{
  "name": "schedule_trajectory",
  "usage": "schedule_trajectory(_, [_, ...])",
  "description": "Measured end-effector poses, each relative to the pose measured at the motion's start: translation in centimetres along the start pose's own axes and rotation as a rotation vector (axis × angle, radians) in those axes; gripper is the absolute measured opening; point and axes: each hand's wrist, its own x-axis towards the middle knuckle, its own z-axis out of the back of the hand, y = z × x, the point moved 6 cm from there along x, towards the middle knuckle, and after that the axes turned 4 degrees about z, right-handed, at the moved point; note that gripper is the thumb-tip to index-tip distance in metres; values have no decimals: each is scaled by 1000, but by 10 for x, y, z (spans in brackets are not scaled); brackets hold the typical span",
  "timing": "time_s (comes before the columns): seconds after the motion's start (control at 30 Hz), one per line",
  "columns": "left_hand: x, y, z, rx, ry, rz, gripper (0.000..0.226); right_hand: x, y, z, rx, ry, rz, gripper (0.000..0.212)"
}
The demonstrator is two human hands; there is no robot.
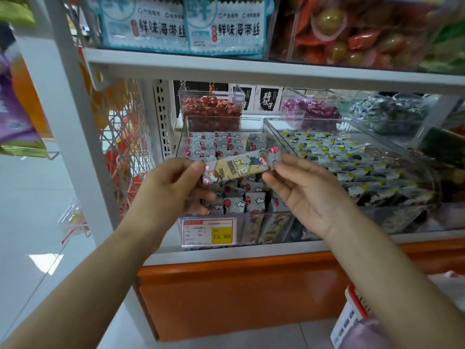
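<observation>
Snack packet [240,167] stretches level between our hands, over the clear bin [226,117] of like packets just beyond them. Both forearms reach forward; our left hand [171,187] pinches its left end, our right hand [309,195] its right end, palm up.

Just two bare arms and hands in shot, really

Both the left hand [173,187] and right hand [309,195] are uncovered, the forearms [120,250] are bare down to the frame edge, and the left thumbnail looks short and plain.
</observation>
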Motion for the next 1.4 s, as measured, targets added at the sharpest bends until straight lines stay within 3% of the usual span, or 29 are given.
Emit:
schedule_trajectory(0.23, [-1, 1, 1, -165, -49, 48, 13, -1, -3, 5, 44, -3, -75, 22])
schedule_trajectory(0.53, [-3, -4, -2, -124, 45, 34, 8, 1, -4, 8, 113, -91, -56, 19])
schedule_trajectory(0.73, [-3, -4, 2, -66, 5, -24, 6, 3, 2, 11, -121, -96, 67, 11])
schedule_trajectory(1.03, [-4, -8, 0, -17, 35, -53, 5, 1, 3, -1, -299, 43, 163, 6])
schedule_trajectory(1.17, [-5, -13, 1, 97, 12, -112, 36, 3, 0, -5, -355, 105, 154, 19])
schedule_trajectory(1.27, [-6, -13, 1, 107, 23, -113, 32, 3, -2, -4, -344, 106, 150, 6])
schedule_trajectory(1.4, [-6, -12, -2, 218, 63, -120, 32, 1, -1, -3, -492, 109, 218, 5])
